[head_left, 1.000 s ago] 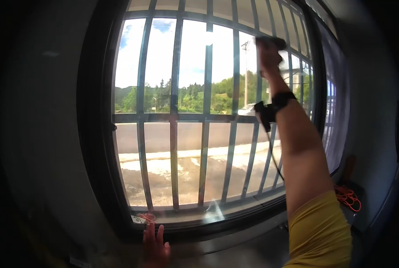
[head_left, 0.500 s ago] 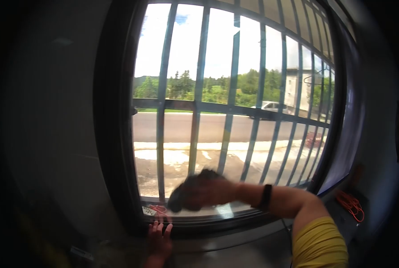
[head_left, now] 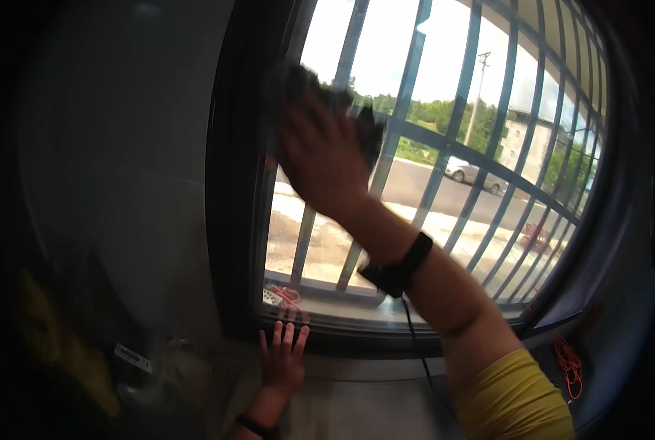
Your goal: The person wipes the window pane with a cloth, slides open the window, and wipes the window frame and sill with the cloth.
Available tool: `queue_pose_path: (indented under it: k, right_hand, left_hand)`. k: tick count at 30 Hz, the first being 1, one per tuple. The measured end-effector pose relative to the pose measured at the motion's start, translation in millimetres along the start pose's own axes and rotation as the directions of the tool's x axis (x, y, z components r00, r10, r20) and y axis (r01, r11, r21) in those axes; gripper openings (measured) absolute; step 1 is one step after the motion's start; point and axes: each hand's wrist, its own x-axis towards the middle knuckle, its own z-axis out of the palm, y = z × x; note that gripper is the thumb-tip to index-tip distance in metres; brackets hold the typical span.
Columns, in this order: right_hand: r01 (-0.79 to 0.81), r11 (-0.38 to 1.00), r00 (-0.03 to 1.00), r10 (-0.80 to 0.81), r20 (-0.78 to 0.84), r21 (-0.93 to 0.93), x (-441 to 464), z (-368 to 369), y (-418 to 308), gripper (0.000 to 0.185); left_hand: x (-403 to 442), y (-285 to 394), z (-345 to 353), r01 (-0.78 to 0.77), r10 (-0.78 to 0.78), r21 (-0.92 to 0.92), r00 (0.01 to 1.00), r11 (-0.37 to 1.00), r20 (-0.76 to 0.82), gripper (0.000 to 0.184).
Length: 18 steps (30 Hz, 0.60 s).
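My right hand (head_left: 326, 165) presses a dark cloth (head_left: 369, 136) to the upper left of the window glass (head_left: 327, 242), by the frame. The cloth bunches out past my fingers and looks smeared by motion. A black wristband (head_left: 415, 253) and a yellow sleeve (head_left: 522, 392) are on that arm. Lower down, my left hand (head_left: 283, 361) has its fingers spread, with the tips at the bottom edge of the dark window frame (head_left: 243, 220). Nothing shows in it. Just beyond those fingertips lie a pinkish-red cord (head_left: 286, 295) and a white perforated piece (head_left: 271, 298).
Metal bars (head_left: 439, 172) stand behind the glass, with a road and a parked silver car (head_left: 475, 174) outside. A thin black cable (head_left: 417, 345) hangs below the sill. An orange cord (head_left: 568, 367) lies coiled at right. Something yellow (head_left: 67, 345) is in the dim lower left.
My right hand has swept the cloth from the bottom of the pane up to its upper left. The left hand stays by the lower frame. My view has shifted and tilted.
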Motion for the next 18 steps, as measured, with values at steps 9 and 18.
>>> queue_pose_path:
  k: [9,18]
  right_hand:
    - [0.004,0.847,0.809,-0.315,0.496,0.531,-235.3,-1.5,-144.6,0.047]
    - [0.068,0.886,0.921,-0.232,0.312,0.459,-253.4,5.8,-142.6,0.036]
  left_hand:
    - [-68.4,18.8,-13.7,0.108,-0.081,-0.218,0.988,0.970,0.128,0.044]
    - [8.7,-48.2,-21.3,0.031,-0.055,-0.204,0.992,0.979,-0.115,0.048]
